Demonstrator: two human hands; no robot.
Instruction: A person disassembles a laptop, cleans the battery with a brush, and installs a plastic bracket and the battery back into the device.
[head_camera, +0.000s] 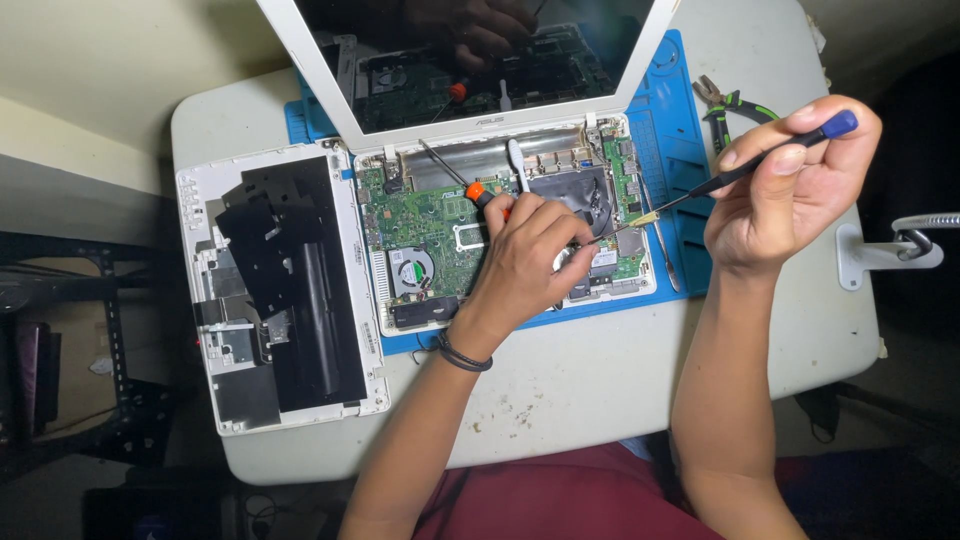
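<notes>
Care mattered most at the brush tip: the right hand (785, 185) pinched a slim black-shafted brush with a blue cap (760, 160) between thumb and forefinger, high on the handle, its pale bristles resting on the right edge of the green circuit board (420, 225) inside the opened white laptop base (505, 230). A light grip like that seemed right, since short, gentle strokes would spare the small parts, and I judged that bracing the wrist would steady the tip. The left hand (525, 260) lay on the board with its fingers curled together, closed around an orange-handled screwdriver (478, 192) whose thin shaft pointed up and left toward the hinge; whether the fingertips also held down a part beneath them could not be told. A round black cooling fan (412, 270) sat just left of that hand. The base lay on a blue repair mat (680, 130) upon a scuffed pale round-cornered table (600, 390). The white keyboard cover with black backing film (285, 290) lay face down to the left, and green-handled pliers (735, 103) rested near the mat's right edge. A white clamp fitting (880, 250) gripped the table's right rim, and a dark metal rack (90, 340) stood in the dim room on the left.
</notes>
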